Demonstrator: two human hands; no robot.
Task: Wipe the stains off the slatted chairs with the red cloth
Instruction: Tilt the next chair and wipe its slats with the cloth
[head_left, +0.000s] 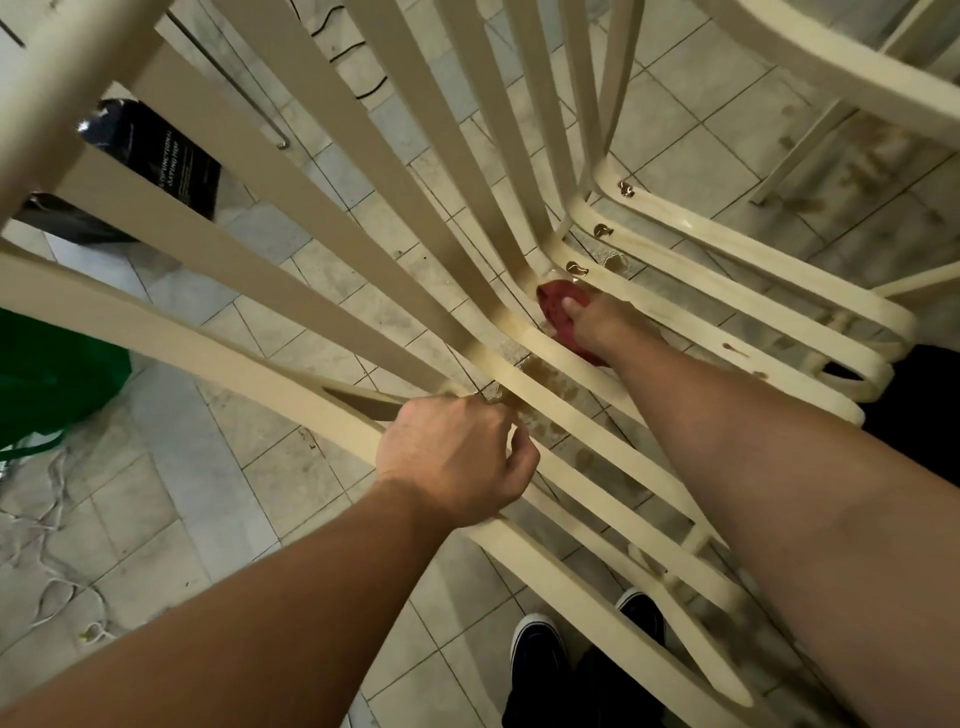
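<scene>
A cream slatted chair (322, 291) fills the view, its long slats running from upper left down to lower right. Brown stains (576, 268) dot the curved slat bends near the middle, and more brown smears lie on the slats around there. My right hand (605, 325) reaches between the slats and presses a red cloth (558, 312) against a slat just below those stains. My left hand (457, 457) is wrapped around the outer slat at the chair's lower edge, holding it.
The floor is pale tile with brown drips (862, 171) at the right. A black bag (156, 156) lies at the upper left and something green (47, 374) at the left edge. My dark shoes (535, 654) stand below the chair. A second chair's frame (831, 67) crosses the top right.
</scene>
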